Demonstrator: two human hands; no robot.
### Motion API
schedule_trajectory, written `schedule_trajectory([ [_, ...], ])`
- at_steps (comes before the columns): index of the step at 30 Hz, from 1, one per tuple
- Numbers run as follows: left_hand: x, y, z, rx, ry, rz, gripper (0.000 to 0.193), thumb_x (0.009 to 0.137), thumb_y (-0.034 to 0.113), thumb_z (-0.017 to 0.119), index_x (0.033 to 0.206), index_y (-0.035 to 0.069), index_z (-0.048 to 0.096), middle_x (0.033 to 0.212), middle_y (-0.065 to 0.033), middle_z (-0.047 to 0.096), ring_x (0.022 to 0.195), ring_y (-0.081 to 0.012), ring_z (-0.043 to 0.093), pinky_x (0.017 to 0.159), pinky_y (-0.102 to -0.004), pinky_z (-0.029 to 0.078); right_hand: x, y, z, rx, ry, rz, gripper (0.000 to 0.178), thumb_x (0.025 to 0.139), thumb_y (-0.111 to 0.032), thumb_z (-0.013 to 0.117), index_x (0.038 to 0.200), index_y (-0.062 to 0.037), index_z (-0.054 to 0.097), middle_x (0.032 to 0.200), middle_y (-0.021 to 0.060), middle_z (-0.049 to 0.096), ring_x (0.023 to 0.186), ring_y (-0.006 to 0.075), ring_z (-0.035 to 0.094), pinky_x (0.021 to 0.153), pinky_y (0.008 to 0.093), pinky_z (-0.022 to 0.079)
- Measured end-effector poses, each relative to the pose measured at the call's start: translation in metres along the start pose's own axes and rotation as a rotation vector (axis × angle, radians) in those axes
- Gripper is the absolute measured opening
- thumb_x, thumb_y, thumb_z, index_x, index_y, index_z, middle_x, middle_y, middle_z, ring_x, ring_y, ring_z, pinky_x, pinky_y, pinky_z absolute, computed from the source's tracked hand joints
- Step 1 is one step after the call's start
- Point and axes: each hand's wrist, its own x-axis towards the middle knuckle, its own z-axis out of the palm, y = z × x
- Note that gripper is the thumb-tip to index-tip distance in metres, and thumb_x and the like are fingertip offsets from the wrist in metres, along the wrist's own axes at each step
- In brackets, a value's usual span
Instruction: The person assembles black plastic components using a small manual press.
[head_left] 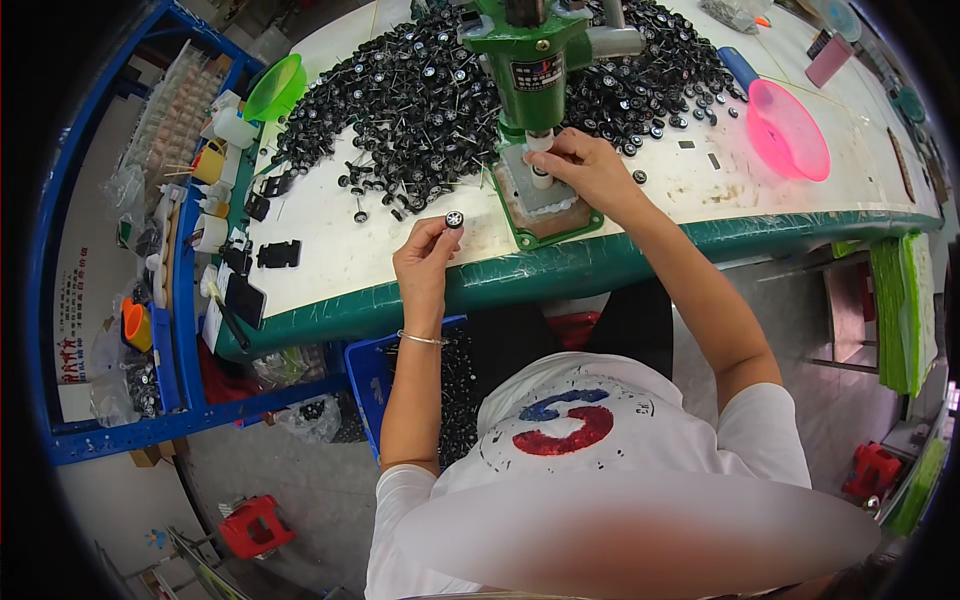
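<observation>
Near the table's front edge, my left hand [424, 262] pinches a small black toy wheel [454, 220] with a silver spoked hub. My right hand [592, 172] is at the green bench press [535, 95], its thumb and fingers closed together beside the white post [541, 177] under the ram. What lies between those fingertips, if anything, is hidden. The post stands on the press's grey base plate [515, 170]. Behind and around the press spreads a big heap of black wheels [410, 95], many with thin metal axles.
A green bowl [277, 88] sits at the table's far left, and a pink scoop [788, 130] lies to the right. Black plates and a phone-like slab [245, 298] rest by the left edge. A blue rack [185, 250] holds bottles. Below the table is a blue crate [370, 385] of small parts.
</observation>
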Motion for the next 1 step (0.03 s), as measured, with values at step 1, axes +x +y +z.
schedule_trajectory([
  [1, 0.0002, 0.0018, 0.0, 0.005, -0.006, -0.026, 0.012, 0.088, 0.004, 0.072, 0.099, 0.001, 0.074, 0.097, -0.001, 0.067, 0.081, -0.0078, 0.063, 0.07, -0.0223, 0.049, 0.0011, 0.0017, -0.0004, 0.103, -0.029, 0.031, 0.027, 0.092, -0.026, 0.071, 0.108, -0.0043, 0.074, 0.096, 0.0034, 0.061, 0.084, 0.0162, 0.059, 0.078, 0.0281, 0.047],
])
